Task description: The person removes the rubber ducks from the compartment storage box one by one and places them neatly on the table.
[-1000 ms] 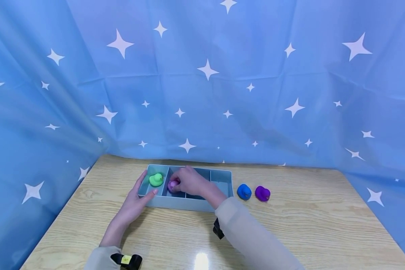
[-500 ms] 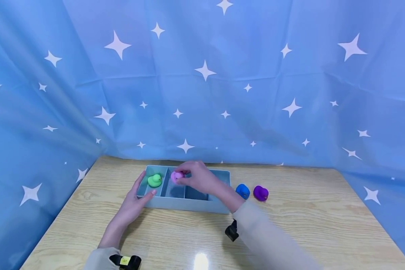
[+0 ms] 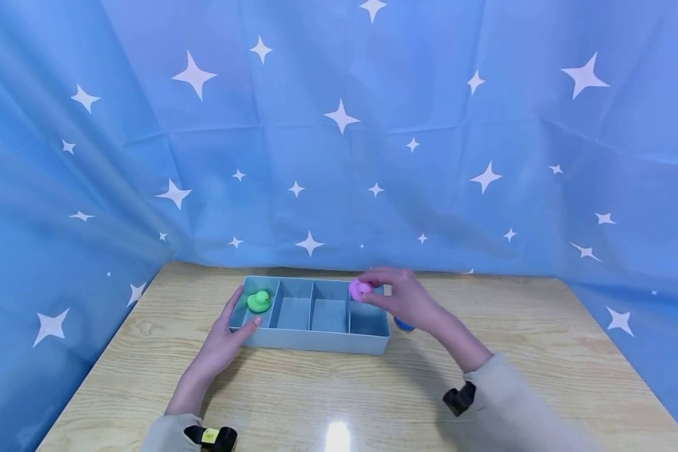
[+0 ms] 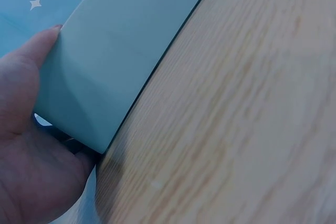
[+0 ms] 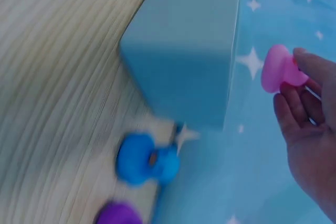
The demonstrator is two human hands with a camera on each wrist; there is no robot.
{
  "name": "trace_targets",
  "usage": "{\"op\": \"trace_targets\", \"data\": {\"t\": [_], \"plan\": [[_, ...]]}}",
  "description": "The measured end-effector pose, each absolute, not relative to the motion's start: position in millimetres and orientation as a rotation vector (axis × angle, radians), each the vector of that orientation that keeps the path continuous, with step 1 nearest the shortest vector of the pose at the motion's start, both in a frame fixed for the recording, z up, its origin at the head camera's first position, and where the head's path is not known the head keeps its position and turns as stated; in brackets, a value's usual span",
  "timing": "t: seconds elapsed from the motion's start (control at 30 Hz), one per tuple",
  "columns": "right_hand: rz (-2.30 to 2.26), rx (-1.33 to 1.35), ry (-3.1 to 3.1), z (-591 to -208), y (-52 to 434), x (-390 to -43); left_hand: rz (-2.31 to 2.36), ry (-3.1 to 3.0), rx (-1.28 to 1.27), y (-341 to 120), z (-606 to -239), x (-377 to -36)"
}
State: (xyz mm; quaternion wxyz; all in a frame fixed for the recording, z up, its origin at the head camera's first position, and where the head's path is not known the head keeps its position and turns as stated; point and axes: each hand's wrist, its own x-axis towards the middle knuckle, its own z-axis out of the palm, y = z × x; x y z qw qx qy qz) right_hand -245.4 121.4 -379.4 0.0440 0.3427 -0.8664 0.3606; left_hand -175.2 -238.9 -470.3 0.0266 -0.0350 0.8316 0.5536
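Observation:
A pink toy duck (image 3: 359, 290) is pinched between the thumb and fingers of my right hand (image 3: 403, 298), above the rightmost compartment of a grey-blue divided box (image 3: 316, 342). The right wrist view shows the pink duck raised higher than the box's rim. My left hand (image 3: 223, 342) grips the box's left end, its thumb at the front rim and its fingers along the left side. A green toy duck (image 3: 258, 302) sits in the leftmost compartment. The two middle compartments hold nothing.
Right of the box, a blue toy duck (image 5: 137, 160) stands on the wooden table (image 3: 294, 402). Near it is a purple toy duck (image 5: 118, 214), hidden behind my right hand in the head view. A blue star-patterned cloth (image 3: 339, 157) hangs behind the table.
My right hand has lifted the pink duck out of the second compartment from the left and carried it rightward over the rightmost one. My left hand stays on the box.

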Motion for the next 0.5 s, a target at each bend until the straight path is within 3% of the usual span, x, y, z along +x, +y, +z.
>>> {"op": "trace_targets", "data": {"t": [0.5], "plan": [[0.957,0.751,-2.677,-390,233,-231,1.65,2.567,-0.14,-236,-465,-171]]}}
